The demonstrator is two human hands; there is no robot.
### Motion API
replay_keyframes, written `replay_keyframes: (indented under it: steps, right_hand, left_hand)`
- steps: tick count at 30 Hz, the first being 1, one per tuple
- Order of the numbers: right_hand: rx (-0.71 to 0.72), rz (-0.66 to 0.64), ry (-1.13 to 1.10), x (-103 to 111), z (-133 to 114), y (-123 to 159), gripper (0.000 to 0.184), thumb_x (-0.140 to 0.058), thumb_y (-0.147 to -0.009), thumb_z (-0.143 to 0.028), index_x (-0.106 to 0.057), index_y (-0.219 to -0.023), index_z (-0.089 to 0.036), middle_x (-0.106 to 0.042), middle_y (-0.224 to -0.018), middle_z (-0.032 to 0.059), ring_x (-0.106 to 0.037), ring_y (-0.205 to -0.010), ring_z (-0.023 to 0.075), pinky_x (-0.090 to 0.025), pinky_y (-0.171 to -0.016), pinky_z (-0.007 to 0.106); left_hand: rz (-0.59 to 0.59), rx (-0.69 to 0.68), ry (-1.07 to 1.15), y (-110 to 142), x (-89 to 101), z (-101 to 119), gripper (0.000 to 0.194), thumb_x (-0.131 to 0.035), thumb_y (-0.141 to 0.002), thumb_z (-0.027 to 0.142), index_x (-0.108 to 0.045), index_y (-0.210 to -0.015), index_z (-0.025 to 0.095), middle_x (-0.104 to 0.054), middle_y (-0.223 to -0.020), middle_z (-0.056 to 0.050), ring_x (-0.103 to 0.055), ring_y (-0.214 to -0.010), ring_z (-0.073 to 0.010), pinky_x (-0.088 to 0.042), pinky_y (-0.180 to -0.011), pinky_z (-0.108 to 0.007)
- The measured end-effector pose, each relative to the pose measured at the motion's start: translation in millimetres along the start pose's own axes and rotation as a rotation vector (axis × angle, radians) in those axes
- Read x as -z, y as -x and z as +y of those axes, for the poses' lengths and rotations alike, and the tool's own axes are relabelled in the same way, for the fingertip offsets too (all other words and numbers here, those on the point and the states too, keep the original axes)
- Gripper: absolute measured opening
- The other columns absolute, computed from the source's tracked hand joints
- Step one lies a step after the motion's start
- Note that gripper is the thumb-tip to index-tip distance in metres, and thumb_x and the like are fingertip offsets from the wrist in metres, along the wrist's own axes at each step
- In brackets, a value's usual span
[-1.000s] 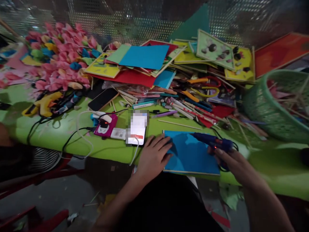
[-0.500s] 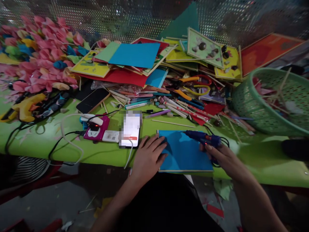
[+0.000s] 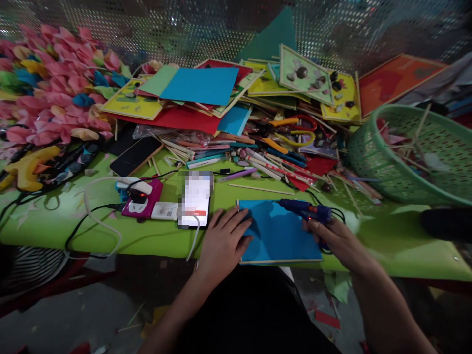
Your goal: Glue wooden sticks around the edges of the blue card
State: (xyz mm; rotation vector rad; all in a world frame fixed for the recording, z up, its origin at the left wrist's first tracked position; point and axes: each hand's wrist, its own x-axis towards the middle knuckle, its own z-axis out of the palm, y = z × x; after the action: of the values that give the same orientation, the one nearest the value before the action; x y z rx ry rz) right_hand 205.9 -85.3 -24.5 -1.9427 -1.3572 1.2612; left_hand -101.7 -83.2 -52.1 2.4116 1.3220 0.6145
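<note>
A blue card (image 3: 278, 241) with thin wooden strips along its left and near edges lies on the green tabletop in front of me. My left hand (image 3: 224, 238) rests flat across its left edge, fingers spread. My right hand (image 3: 334, 238) grips a dark blue hot glue gun (image 3: 308, 210) with a small red light showing. The gun's nozzle points left, near the card's far edge; whether it touches cannot be made out. Part of the right side of the card is hidden behind the gun and right hand.
Left of the card lie a lit phone (image 3: 195, 199) and a magenta power strip (image 3: 142, 201) with cables. Behind are a loose stick (image 3: 261, 189), pens, scissors (image 3: 304, 137) and stacked pictures (image 3: 201, 84). A green basket (image 3: 401, 172) stands right; a yellow glue gun (image 3: 29, 169) lies far left.
The whole view has shifted a little, so things appear slightly further left. Both hands and the glue gun keep almost the same place relative to the card.
</note>
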Motion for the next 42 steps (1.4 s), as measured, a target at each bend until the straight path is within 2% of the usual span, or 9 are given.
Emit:
replay_keyframes:
  steps: [6, 13, 22, 29, 36, 42]
  right_hand:
    - [0.012, 0.036, -0.006, 6.7, -3.5, 4.3, 0.065, -0.063, -0.076, -0.083, -0.066, -0.073, -0.018, -0.053, -0.059, 0.0007, -0.046, -0.056, 0.0147, -0.037, -0.051, 0.029]
    - [0.018, 0.007, 0.008, 3.7, -2.7, 2.1, 0.062, -0.061, -0.081, -0.079, -0.07, -0.079, -0.018, -0.056, -0.062, 0.0015, -0.049, -0.057, 0.0152, -0.037, -0.051, 0.029]
    - [0.013, 0.071, 0.007, 12.4, 1.6, 4.4, 0.065, -0.062, -0.076, -0.083, -0.069, -0.072, -0.018, -0.053, -0.055, 0.0007, -0.047, -0.052, 0.0145, -0.037, -0.048, 0.028]
    - [0.01, 0.04, 0.006, 6.2, -2.7, 1.8, 0.065, -0.063, -0.077, -0.082, -0.07, -0.074, -0.017, -0.055, -0.057, 0.0018, -0.049, -0.056, 0.0155, -0.037, -0.05, 0.028]
    - [-0.019, 0.062, -0.05, 14.3, 7.4, 4.2, 0.063, -0.065, -0.076, -0.08, -0.068, -0.072, -0.018, -0.054, -0.06, 0.0015, -0.046, -0.056, 0.0143, -0.035, -0.051, 0.028]
    - [-0.006, 0.042, -0.071, 13.4, 5.6, 5.3, 0.066, -0.065, -0.073, -0.085, -0.066, -0.071, -0.018, -0.054, -0.062, 0.0016, -0.047, -0.057, 0.0147, -0.036, -0.053, 0.029]
  left_hand:
    - [0.009, -0.003, -0.003, -0.3, 0.3, -0.1, 0.032, -0.055, -0.104, 0.036, -0.067, -0.133, 0.026, -0.063, -0.149, -0.002, -0.052, -0.143, -0.0252, -0.037, -0.121, -0.054]
    - [0.007, -0.001, -0.004, 0.1, -0.4, -1.2, 0.032, -0.057, -0.103, 0.034, -0.067, -0.132, 0.026, -0.061, -0.15, -0.001, -0.052, -0.143, -0.0269, -0.037, -0.121, -0.055]
    - [0.014, 0.002, -0.005, -0.4, 0.9, -0.3, 0.032, -0.058, -0.102, 0.033, -0.068, -0.132, 0.027, -0.063, -0.148, -0.003, -0.053, -0.142, -0.0266, -0.039, -0.12, -0.054]
    - [0.016, -0.002, -0.006, -0.5, 0.3, -0.8, 0.032, -0.057, -0.103, 0.033, -0.068, -0.132, 0.026, -0.062, -0.149, -0.002, -0.053, -0.143, -0.0263, -0.038, -0.121, -0.054]
    - [0.021, 0.001, -0.017, -0.7, -0.2, -1.0, 0.033, -0.06, -0.101, 0.032, -0.069, -0.133, 0.028, -0.064, -0.146, -0.003, -0.054, -0.141, -0.0264, -0.041, -0.12, -0.053]
    - [0.026, -0.005, -0.009, -1.1, 0.6, -0.7, 0.032, -0.058, -0.103, 0.033, -0.068, -0.132, 0.027, -0.063, -0.148, -0.002, -0.055, -0.141, -0.0265, -0.04, -0.119, -0.054]
